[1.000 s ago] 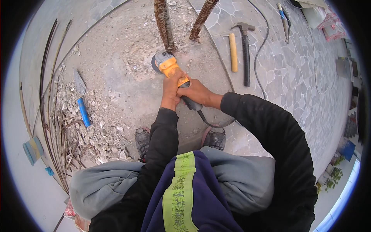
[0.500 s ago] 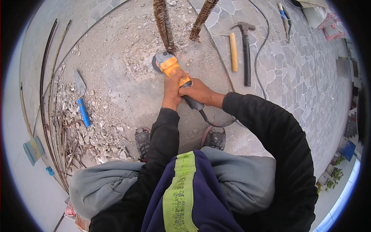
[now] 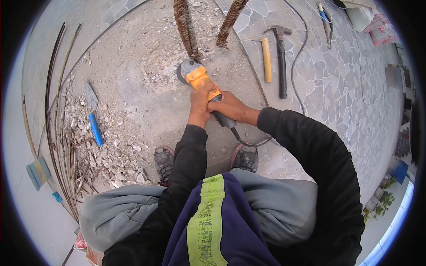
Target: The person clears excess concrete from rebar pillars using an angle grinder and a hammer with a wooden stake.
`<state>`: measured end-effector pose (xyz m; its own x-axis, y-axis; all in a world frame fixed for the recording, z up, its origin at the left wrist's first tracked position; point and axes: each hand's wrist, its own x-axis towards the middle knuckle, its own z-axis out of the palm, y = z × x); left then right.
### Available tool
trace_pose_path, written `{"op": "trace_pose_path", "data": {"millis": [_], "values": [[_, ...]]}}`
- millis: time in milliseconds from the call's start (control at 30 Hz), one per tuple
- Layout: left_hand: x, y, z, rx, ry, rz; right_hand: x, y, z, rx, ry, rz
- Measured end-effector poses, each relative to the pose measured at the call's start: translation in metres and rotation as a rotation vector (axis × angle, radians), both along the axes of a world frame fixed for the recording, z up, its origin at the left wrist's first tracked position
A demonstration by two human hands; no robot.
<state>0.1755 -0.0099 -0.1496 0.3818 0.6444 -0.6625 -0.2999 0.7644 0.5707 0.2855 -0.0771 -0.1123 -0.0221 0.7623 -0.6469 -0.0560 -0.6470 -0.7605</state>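
Note:
A yellow-orange angle grinder (image 3: 195, 74) with a grey head points away from me, its disc at the foot of a rusty rebar column (image 3: 185, 29). My left hand (image 3: 202, 104) is wrapped round the yellow body. Behind it, my right hand (image 3: 230, 107) grips the dark rear part, and the two hands touch. A black cord runs from the tool's back end and curves to the right. The second rusty column (image 3: 231, 22) stands to the right of the first. Part of the disc is hidden by the grinder's head.
A trowel (image 3: 95, 129) with a blue handle lies on rubble (image 3: 120, 155) at the left, beside long thin rods (image 3: 49, 97). On the right are a hammer (image 3: 282, 62), a yellow stick (image 3: 266, 60) and a cable (image 3: 298, 57). A tape roll (image 3: 38, 173) sits far left.
Both hands and the grinder have shifted very slightly to the right in the view. The grip is the same.

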Motion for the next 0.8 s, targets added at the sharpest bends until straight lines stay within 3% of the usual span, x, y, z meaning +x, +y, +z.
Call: {"op": "trace_pose_path", "data": {"millis": [800], "values": [[0.010, -0.006, 0.002, 0.007, -0.018, 0.042, 0.014, 0.000, 0.002, -0.033, 0.049, 0.011]]}}
